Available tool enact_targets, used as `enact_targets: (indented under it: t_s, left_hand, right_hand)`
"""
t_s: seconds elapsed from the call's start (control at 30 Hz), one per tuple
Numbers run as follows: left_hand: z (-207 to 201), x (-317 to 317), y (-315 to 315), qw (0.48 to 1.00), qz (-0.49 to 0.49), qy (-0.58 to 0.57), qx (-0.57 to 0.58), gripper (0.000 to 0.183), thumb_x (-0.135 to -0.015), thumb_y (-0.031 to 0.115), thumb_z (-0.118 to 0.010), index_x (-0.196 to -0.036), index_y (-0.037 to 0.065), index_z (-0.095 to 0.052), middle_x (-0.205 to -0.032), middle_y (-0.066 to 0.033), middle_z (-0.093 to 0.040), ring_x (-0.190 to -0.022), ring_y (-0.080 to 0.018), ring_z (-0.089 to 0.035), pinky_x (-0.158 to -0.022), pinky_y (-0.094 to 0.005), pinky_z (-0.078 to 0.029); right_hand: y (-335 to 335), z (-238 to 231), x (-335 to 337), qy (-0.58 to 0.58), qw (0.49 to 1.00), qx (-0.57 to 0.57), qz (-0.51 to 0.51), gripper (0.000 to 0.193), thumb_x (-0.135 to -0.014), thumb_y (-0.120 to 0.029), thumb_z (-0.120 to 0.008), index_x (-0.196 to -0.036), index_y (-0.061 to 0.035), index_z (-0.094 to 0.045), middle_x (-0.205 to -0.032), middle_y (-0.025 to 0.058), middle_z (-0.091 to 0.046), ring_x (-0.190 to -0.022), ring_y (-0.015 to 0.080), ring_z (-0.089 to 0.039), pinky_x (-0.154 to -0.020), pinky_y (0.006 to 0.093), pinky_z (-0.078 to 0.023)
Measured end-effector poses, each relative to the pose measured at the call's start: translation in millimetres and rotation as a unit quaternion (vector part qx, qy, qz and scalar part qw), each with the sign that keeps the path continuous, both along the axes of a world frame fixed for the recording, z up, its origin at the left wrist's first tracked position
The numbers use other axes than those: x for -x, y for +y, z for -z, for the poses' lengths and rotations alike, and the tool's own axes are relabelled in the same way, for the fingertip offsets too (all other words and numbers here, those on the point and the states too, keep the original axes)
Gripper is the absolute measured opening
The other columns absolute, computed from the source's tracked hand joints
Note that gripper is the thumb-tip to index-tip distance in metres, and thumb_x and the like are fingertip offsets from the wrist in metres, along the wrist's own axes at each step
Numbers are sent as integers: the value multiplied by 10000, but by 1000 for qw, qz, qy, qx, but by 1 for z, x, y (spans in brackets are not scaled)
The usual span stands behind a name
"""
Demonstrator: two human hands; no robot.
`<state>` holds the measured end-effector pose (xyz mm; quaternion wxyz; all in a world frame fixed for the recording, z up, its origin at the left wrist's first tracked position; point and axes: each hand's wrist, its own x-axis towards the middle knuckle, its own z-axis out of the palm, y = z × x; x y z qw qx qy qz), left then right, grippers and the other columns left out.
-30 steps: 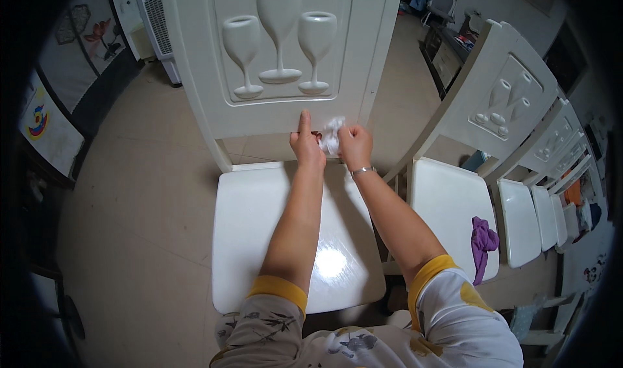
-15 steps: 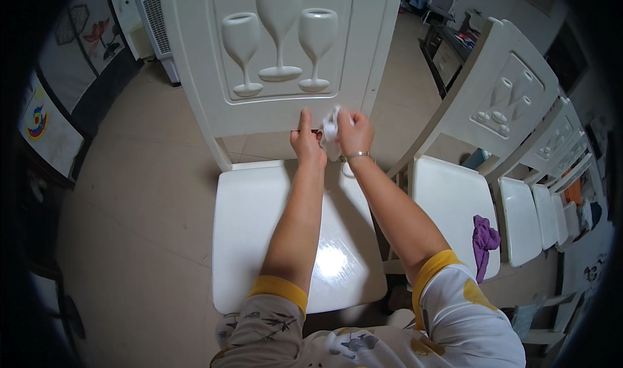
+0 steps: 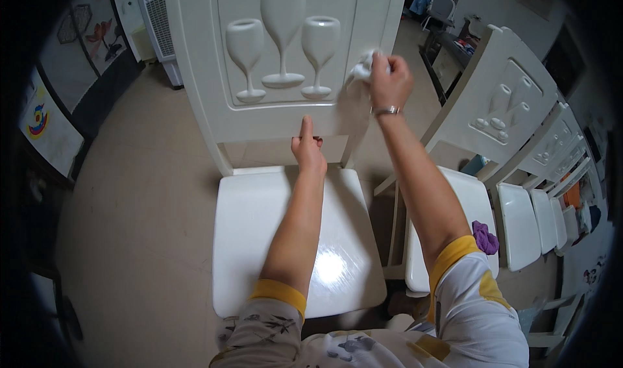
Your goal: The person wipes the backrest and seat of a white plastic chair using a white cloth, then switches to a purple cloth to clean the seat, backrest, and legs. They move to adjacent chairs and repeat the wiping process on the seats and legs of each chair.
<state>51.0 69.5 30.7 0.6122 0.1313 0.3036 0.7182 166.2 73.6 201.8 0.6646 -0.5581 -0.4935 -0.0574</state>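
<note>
A white chair stands before me, its backrest point(image 3: 279, 118) carved with three wine glasses above a glossy seat point(image 3: 253, 238). My left hand point(image 3: 308, 152) is closed on the backrest's lower edge, thumb up along the front and fingers curled beneath. At the right side of the backrest, my right hand point(image 3: 390, 82), with a metal bracelet at the wrist, pinches a white cloth point(image 3: 362, 69) against the frame. Part of the cloth is hidden by the fingers.
Close on the right stands a second white chair point(image 3: 448, 124) with a purple cloth point(image 3: 484, 238) on its seat. More white chairs point(image 3: 519, 225) line up beyond it. A white air cooler point(image 3: 159, 30) is at the back left, on the tiled floor point(image 3: 130, 225).
My right hand has moved up and to the right with the white cloth, from beside my left hand to the backrest's right edge. The left hand keeps its hold.
</note>
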Motion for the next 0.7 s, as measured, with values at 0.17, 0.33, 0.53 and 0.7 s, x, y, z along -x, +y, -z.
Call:
enact_targets:
  t_s: [0.17,0.33,0.53,0.7]
  left_hand:
    - [-3,-3,1,1000,-5,3,4,482,-800,437,-751,-1016,76,-515,-934,-17,-601,-781,-110,-549,-650,-250,-394]
    - [-5,-3,1,1000,4,11,-17,470,-819,432,-733,-1023,65,-521,-950,-18,-606,-780,-105,-545,-648,-254,-391]
    - [-1,1,-1,1000,-10,18,-5,448,-835,422,-720,-1044,67,-545,-994,-16,-609,-780,-91,-530,-647,-251,-385]
    - [-11,-7,-5,1000,-11,4,2,449,-834,416,-722,-1042,64,-537,-988,-12,-598,-779,-88,-509,-646,-250,-377]
  right_hand:
    - [-4,77,-3,-35,999,26,20,274,-859,-268,-619,-765,-16,-566,-730,195,-617,-677,364,-610,-620,421,-467]
    - [-30,121,-6,-6,994,103,-24,288,-879,-274,-592,-763,-12,-574,-709,203,-615,-668,377,-612,-622,436,-474]
    - [2,-6,-27,-169,984,55,5,268,-843,-282,-589,-754,-29,-583,-721,197,-617,-690,397,-606,-608,451,-476]
    - [-13,63,-30,-187,969,160,-19,240,-831,-243,-602,-749,-25,-542,-741,201,-614,-700,389,-601,-618,458,-471]
